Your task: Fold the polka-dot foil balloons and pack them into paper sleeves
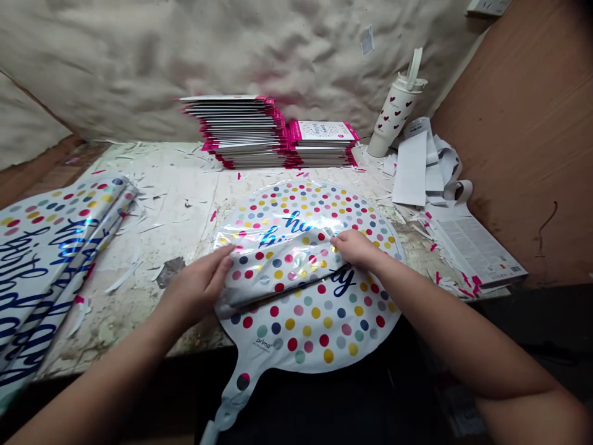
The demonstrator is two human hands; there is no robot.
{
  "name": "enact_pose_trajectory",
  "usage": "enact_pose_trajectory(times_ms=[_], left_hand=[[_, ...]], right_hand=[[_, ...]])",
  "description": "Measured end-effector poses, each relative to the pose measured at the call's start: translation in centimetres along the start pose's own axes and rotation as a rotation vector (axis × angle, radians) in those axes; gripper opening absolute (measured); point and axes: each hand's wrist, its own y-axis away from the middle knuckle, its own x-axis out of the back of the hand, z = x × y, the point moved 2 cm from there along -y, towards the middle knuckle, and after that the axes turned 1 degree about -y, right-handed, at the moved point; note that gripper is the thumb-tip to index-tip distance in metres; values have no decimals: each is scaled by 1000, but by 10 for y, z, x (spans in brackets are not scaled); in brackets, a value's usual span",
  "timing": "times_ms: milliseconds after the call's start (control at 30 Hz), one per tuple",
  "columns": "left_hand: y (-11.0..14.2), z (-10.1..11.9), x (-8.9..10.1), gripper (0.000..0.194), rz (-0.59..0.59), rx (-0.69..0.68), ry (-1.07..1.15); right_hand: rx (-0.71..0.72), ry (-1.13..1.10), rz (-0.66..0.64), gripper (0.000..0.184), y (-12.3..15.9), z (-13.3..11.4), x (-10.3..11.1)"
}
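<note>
A flat white foil balloon (315,334) with coloured dots and blue lettering lies at the table's front edge, its tail hanging over the edge. Across its middle runs a folded dotted foil balloon (291,266); whether this is a separate balloon or part of the one below, I cannot tell. My left hand (201,281) grips the fold's left end, thumb and fingers closed on the foil. At the other end, the thumb and fingers of my right hand (354,248) pinch the upper edge. Part of the lettering is covered by the fold.
More dotted foil balloons (50,259) lie in a stack at the left. Behind stand a tall pile of pink-edged packages (250,133) and a lower pile (324,145). A heart-patterned tumbler (393,114), paper strips (412,167) and a flat printed box (482,247) are at the right.
</note>
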Motion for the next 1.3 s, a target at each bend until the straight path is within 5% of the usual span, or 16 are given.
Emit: enact_pose_trajectory(times_ms=[67, 133, 233, 333, 433, 567, 700, 867, 1000, 1067, 1200, 1300], left_hand=[[8, 29, 6, 45, 150, -89, 27], [14, 63, -6, 48, 56, -348, 3], [21, 89, -35, 62, -140, -423, -66], [24, 87, -53, 70, -210, -390, -78], [26, 81, -55, 71, -216, -393, -82], [26, 79, -50, 71, -247, -397, -87], [26, 79, -50, 71, -267, -411, -94], [14, 95, -41, 65, -253, -322, -170], [0, 98, -34, 46, -258, -171, -209], [-3, 92, -34, 48, -250, -199, -110], [-1, 79, -42, 48, -260, -427, 91], [1, 79, -48, 50, -326, -605, 102]], right_hand=[[10, 26, 7, 39, -3, 2, 0], [24, 56, 31, 40, -1, 2, 1], [43, 107, 146, 39, 11, -5, 0], [282, 209, 288, 44, 26, -22, -13], [533, 349, 160, 54, 36, -30, -33], [409, 409, 130, 71, 45, -12, -29], [838, 530, 87, 42, 66, -4, -18], [887, 667, 327, 29, 85, -25, -13], [1130, 444, 476, 31, 118, -39, -18], [1033, 256, 559, 52, 126, -24, -18], [518, 71, 495, 92, 113, 23, -21], [741, 152, 406, 86, 106, 26, -26]])
